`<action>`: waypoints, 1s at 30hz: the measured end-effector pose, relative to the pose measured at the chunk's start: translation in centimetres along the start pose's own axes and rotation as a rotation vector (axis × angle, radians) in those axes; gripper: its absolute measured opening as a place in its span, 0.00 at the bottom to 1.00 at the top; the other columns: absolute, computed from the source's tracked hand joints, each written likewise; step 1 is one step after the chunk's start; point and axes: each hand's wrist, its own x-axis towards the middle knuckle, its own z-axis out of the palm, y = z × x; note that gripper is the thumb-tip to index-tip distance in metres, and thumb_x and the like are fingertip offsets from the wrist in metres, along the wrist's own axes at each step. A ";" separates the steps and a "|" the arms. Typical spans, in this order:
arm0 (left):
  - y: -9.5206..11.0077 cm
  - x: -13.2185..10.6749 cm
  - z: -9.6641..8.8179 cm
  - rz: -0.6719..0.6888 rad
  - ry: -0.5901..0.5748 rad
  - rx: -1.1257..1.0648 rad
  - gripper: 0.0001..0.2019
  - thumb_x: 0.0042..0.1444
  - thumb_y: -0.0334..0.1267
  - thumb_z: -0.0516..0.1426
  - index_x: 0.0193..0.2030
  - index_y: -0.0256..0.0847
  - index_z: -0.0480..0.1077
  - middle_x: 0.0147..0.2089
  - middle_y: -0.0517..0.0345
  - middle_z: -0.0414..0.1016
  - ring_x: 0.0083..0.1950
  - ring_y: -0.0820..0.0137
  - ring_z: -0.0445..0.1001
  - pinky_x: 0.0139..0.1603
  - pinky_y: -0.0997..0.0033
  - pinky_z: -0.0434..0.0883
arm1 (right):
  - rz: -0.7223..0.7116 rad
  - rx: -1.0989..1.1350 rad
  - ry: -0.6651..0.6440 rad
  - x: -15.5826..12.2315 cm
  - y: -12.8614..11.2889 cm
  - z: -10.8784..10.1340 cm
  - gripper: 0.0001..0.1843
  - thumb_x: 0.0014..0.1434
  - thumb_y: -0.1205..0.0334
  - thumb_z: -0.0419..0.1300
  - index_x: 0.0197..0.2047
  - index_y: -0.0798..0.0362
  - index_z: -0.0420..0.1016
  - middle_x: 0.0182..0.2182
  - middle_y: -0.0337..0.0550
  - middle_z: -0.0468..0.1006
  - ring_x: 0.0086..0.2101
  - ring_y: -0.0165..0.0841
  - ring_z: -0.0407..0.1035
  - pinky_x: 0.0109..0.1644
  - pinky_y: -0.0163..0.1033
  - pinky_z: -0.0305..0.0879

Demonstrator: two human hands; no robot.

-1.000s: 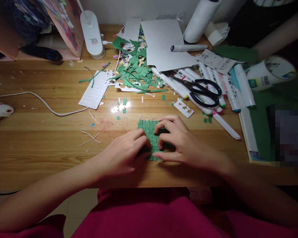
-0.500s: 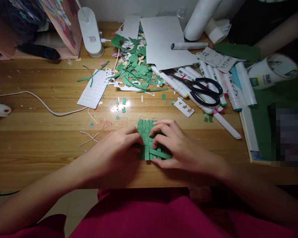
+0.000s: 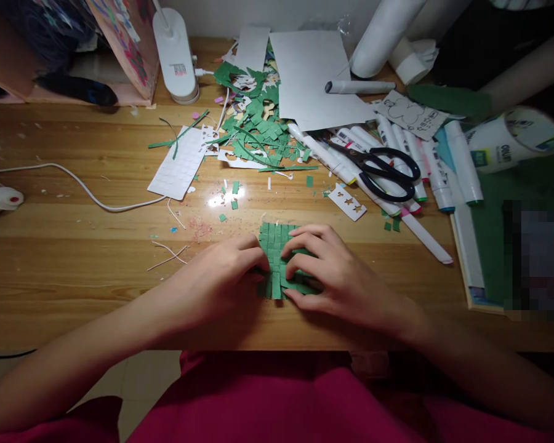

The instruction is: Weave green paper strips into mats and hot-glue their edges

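A small woven mat of green paper strips (image 3: 273, 249) lies on the wooden table near its front edge. At the mat's left edge, my left hand (image 3: 240, 261) is closed, its fingers curled in against the strips; what the thumb does is mostly hidden. My right hand (image 3: 325, 267) grips the mat from the right, with bent fingers resting on the weave and the thumb at the lower edge. Part of the mat's right side lies beneath this hand. Near the right thumb, a green strip (image 3: 300, 286) runs towards the palm.
Beyond the hands lies a heap of green paper scraps (image 3: 263, 126) beside white sheets (image 3: 311, 77). Black-handled scissors (image 3: 390, 172) rest on several markers (image 3: 438, 178). A white lamp base (image 3: 178, 58) stands at the back left, and a glue gun (image 3: 0, 200) sits far left.
The slanted green strip at the mat's lower right now shows less and sits closer under my right hand. Both hands keep nearly the same place; the whole view has shifted slightly.
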 end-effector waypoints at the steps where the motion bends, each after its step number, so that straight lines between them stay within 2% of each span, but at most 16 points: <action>1: 0.0 0.0 0.0 -0.005 -0.004 0.002 0.10 0.56 0.24 0.51 0.40 0.39 0.71 0.40 0.56 0.70 0.39 0.72 0.70 0.37 0.74 0.67 | -0.015 0.000 0.008 0.0 -0.1 0.1 0.03 0.54 0.66 0.62 0.33 0.52 0.71 0.43 0.47 0.73 0.52 0.42 0.58 0.56 0.48 0.60; 3: -0.1 -0.1 0.1 -0.017 -0.009 0.008 0.11 0.56 0.25 0.50 0.40 0.39 0.71 0.40 0.56 0.71 0.38 0.72 0.70 0.36 0.74 0.67 | -0.032 0.006 0.026 0.1 -0.1 0.4 0.01 0.55 0.67 0.59 0.33 0.53 0.71 0.41 0.47 0.74 0.51 0.42 0.59 0.54 0.49 0.61; 10: -0.2 -0.1 0.2 -0.024 -0.013 0.007 0.13 0.54 0.23 0.50 0.40 0.39 0.71 0.39 0.56 0.70 0.38 0.71 0.70 0.37 0.73 0.67 | -0.003 0.039 0.055 0.2 -0.3 0.6 0.05 0.55 0.71 0.58 0.30 0.52 0.69 0.39 0.47 0.74 0.49 0.41 0.61 0.52 0.49 0.63; 22: -0.1 0.1 -0.1 -0.080 -0.040 -0.019 0.11 0.55 0.25 0.51 0.38 0.38 0.72 0.37 0.55 0.70 0.36 0.71 0.70 0.35 0.73 0.67 | 0.030 0.057 -0.039 0.1 -0.4 0.3 0.05 0.58 0.70 0.56 0.30 0.53 0.66 0.32 0.43 0.71 0.41 0.38 0.61 0.46 0.43 0.62; 28: -0.1 0.0 -0.3 -0.112 -0.057 -0.033 0.09 0.53 0.25 0.54 0.38 0.39 0.71 0.36 0.57 0.71 0.36 0.71 0.69 0.35 0.72 0.66 | 0.061 0.001 -0.049 -0.1 -0.2 -0.2 0.02 0.57 0.66 0.59 0.34 0.54 0.69 0.35 0.44 0.70 0.43 0.38 0.60 0.48 0.42 0.61; 30: -0.2 0.0 -0.3 -0.128 -0.051 -0.035 0.09 0.52 0.25 0.55 0.38 0.39 0.71 0.36 0.57 0.72 0.35 0.70 0.69 0.34 0.72 0.65 | 0.103 -0.065 -0.046 -0.2 -0.2 -0.4 0.06 0.56 0.64 0.61 0.37 0.55 0.70 0.38 0.47 0.69 0.44 0.40 0.59 0.48 0.43 0.61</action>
